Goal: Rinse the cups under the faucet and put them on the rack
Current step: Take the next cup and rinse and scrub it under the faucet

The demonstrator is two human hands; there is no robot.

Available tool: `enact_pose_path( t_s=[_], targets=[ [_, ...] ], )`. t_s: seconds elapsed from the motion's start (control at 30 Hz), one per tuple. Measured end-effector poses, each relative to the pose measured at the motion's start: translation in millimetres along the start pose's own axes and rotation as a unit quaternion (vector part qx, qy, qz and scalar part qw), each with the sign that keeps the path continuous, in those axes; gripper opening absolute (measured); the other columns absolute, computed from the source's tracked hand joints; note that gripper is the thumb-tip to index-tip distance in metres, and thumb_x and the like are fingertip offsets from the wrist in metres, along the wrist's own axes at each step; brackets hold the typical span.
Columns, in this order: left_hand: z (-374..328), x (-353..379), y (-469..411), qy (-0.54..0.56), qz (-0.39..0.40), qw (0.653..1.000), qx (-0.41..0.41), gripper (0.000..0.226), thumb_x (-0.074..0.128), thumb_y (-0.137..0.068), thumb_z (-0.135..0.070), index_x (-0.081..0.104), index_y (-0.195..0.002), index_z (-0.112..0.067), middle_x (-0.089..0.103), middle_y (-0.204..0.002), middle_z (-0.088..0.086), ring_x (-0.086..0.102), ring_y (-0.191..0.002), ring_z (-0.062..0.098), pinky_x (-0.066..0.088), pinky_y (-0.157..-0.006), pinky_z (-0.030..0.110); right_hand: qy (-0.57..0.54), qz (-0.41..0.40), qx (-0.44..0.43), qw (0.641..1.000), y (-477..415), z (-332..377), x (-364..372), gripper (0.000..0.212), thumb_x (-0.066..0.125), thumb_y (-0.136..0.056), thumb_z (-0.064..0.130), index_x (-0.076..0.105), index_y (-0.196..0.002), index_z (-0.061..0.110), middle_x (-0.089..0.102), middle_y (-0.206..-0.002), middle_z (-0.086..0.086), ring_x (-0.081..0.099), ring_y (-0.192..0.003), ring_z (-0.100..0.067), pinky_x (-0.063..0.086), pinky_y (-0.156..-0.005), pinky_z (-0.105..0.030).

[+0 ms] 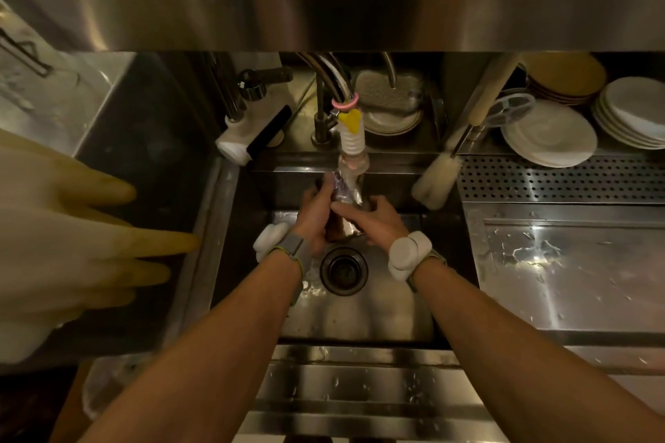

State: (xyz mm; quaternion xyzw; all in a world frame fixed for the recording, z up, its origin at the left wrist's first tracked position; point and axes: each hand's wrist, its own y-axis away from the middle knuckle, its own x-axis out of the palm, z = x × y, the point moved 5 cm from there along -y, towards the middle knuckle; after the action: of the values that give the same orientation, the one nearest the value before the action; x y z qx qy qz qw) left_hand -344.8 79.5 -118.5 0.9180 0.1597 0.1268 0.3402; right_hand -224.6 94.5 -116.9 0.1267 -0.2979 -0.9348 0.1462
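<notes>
Head view: left hand (312, 216) and right hand (376, 225) curl their grip round the cup (336, 228) under the faucet (353, 140); wet, it could slip and crack in the sink (396, 316).

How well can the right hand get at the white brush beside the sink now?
Probably yes, once freed: nothing stands between the right hand and the brush, but it now holds the cup under the faucet with the left hand.

No lettering, brand, number or sign can be read anywhere in view. The cup (343, 191) under the faucet (352, 142) is blurred by running water, and any marking on it is too unclear to make out.
</notes>
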Motion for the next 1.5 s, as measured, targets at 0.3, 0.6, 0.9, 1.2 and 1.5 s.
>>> enact_pose_path(
  t_s=[0.3,0.6,0.9,1.2,1.5],
  targets=[
    [-3,-13,-4,-0.049,-0.043,0.998,0.018,0.038,0.058,-0.088,-0.049,0.057,-0.110,-0.018,0.066,-0.104,0.005,0.063,-0.086,0.018,0.050,-0.070,0.030,-0.171,-0.010,0.044,0.984,-4,-5,-9,0.082,0.076,-0.069,0.045,0.034,-0.132,0.015,0.062,-0.113,-0.009,0.066,-0.091,-0.027,0.058,-0.066,-0.042],
    [-4,-3,2,-0.001,0.035,0.999,-0.010,0.069,0.022,-0.091,-0.069,0.059,-0.122,-0.021,0.068,-0.112,0.008,0.066,-0.097,0.022,0.054,-0.075,0.036,-0.077,-0.046,0.046,0.995,-9,-3,-2,0.092,0.064,-0.074,0.062,0.030,-0.147,0.017,0.049,-0.139,-0.005,0.054,-0.117,-0.029,0.048,-0.081,-0.036],
    [-11,-19,-6,-0.043,-0.028,0.999,-0.017,0.045,0.045,-0.093,-0.051,0.067,-0.106,-0.014,0.068,-0.113,0.015,0.065,-0.097,0.029,0.050,-0.091,0.044,-0.082,-0.007,-0.045,0.996,-11,13,9,0.088,0.081,-0.071,0.013,0.028,-0.141,0.014,0.054,-0.126,-0.007,0.057,-0.107,-0.022,0.051,-0.086,-0.032],
    [1,12,-1,0.042,0.060,0.997,0.025,0.049,0.038,-0.099,-0.042,0.056,-0.129,-0.008,0.063,-0.125,0.010,0.060,-0.114,0.024,0.049,-0.086,0.034,0.025,-0.061,-0.113,0.991,-10,11,-15,0.095,0.090,-0.057,0.017,0.039,-0.137,0.021,0.058,-0.126,0.000,0.054,-0.117,-0.018,0.039,-0.089,-0.024],
    [-11,-25,-4,-0.105,-0.084,0.990,0.029,0.053,0.021,-0.101,-0.049,0.059,-0.121,-0.018,0.059,-0.110,0.001,0.052,-0.098,0.015,0.037,-0.078,0.034,0.095,-0.031,-0.152,0.983,-7,15,-4,0.095,0.089,-0.058,0.017,0.039,-0.138,0.024,0.057,-0.128,0.002,0.051,-0.113,-0.012,0.040,-0.094,-0.027]
  ],
)
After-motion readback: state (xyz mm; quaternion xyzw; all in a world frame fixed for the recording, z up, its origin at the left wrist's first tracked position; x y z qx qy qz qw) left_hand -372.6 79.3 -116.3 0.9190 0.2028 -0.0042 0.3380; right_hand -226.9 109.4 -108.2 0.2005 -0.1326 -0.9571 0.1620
